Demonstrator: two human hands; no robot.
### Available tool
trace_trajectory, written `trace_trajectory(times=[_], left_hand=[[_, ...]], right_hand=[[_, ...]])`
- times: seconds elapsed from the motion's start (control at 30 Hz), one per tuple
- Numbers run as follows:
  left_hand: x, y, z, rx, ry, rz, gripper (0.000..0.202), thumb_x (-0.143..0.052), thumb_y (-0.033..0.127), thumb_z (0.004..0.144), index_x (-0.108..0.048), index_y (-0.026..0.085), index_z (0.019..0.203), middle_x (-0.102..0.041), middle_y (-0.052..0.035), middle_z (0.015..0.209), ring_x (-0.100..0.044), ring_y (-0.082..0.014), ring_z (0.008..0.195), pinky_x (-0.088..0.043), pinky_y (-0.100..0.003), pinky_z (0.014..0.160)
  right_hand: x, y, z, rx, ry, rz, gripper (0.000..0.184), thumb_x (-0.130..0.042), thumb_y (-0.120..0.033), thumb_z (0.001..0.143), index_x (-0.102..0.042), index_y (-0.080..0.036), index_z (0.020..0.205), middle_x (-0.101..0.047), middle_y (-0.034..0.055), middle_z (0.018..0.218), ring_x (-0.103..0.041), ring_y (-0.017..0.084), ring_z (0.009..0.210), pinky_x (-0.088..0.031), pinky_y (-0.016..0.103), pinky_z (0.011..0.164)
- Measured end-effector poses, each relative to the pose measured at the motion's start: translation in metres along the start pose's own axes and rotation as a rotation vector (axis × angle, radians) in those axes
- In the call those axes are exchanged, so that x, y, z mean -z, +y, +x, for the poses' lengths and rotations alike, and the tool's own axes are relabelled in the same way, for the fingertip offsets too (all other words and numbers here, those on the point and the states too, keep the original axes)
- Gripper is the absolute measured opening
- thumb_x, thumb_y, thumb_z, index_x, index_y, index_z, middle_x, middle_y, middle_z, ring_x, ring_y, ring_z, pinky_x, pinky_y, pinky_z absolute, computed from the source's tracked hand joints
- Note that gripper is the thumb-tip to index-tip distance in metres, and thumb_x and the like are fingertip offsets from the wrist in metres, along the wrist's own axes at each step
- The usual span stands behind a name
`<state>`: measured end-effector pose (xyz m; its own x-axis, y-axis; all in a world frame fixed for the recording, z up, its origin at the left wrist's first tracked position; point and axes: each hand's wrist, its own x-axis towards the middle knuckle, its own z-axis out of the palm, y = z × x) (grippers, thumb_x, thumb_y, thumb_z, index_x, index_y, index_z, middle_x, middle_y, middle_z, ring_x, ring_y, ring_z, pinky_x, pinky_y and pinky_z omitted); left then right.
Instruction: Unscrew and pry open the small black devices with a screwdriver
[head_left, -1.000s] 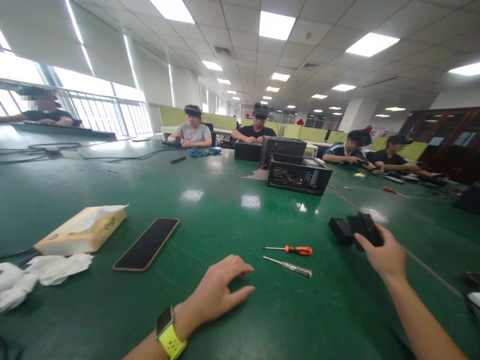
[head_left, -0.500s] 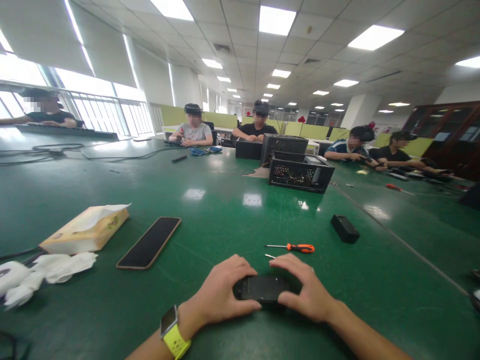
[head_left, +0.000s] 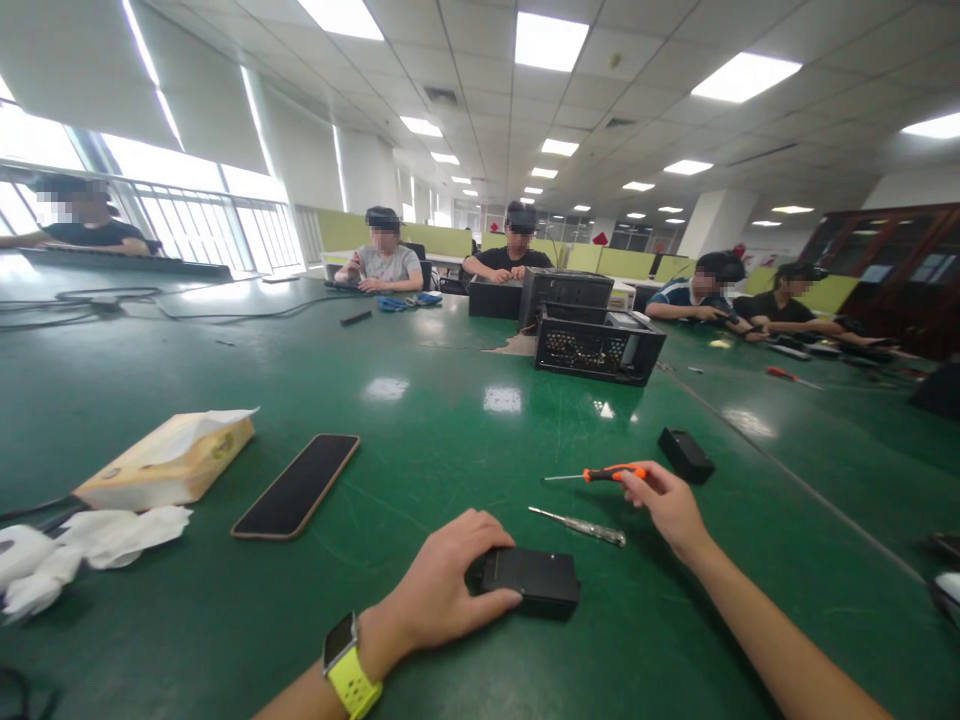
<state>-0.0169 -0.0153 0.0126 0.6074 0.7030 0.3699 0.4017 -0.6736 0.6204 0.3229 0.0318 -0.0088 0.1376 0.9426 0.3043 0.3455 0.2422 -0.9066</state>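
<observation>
A: Status on the hands?

B: Left hand (head_left: 442,585) down on the green table (head_left: 420,400), fingers curled around the left end of a flat black box (head_left: 534,580), thumb along its near edge. Yellow-strapped watch (head_left: 343,660) on that wrist.

A: Box details?

B: Matte black, rectangular, low profile, rounded corners. Lying flat near the front edge, centre of view. Faint marks on the top face (too small to read).

A: Right hand?

B: Right hand (head_left: 667,505) pinching the orange handle of a small screwdriver (head_left: 600,475), fingertips closed on the handle end. Thin metal shaft pointing left, roughly level, seemingly lifted just off the table.

A: Anything else close by?

B: Second screwdriver (head_left: 579,527), all silver, flat on the table between the box and the orange one, apart from both. Another small black block (head_left: 685,455) just beyond the right hand, not touched.

A: Further out?

B: Phone (head_left: 296,485) face up, dark screen, left of centre. Tissue box (head_left: 165,462) further left, crumpled tissues (head_left: 112,535) in front of it. Open black computer case (head_left: 596,345) mid-table. Several people (head_left: 386,262) seated along the far side, hands on own work.
</observation>
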Motion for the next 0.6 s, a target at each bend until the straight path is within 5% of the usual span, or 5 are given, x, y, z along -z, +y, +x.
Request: trace_trajectory(times=[0.23,0.6], left_hand=[[-0.002,-0.001,-0.001,0.035,0.02,-0.053,0.032,-0.073,0.032,0.081,-0.062,0.021,0.11,-0.064,-0.0065,0.107,-0.058,-0.0242,0.098,-0.048,-0.036,0.088],[-0.003,-0.004,-0.001,0.015,0.017,-0.068,0.034,-0.074,0.032,0.081,-0.062,0.02,0.111,-0.063,-0.0075,0.109,-0.057,-0.0243,0.1,-0.047,-0.037,0.09]], right_hand=[[-0.014,-0.026,-0.021,-0.088,-0.031,0.391,0.03,-0.055,-0.05,0.089,-0.059,-0.02,0.088,-0.062,0.0011,0.062,-0.057,0.018,0.052,-0.045,0.03,0.049],[-0.012,-0.033,-0.023,-0.07,-0.003,0.478,0.024,-0.065,-0.042,0.085,-0.063,-0.018,0.088,-0.065,0.0014,0.068,-0.059,0.015,0.051,-0.046,0.026,0.046]])
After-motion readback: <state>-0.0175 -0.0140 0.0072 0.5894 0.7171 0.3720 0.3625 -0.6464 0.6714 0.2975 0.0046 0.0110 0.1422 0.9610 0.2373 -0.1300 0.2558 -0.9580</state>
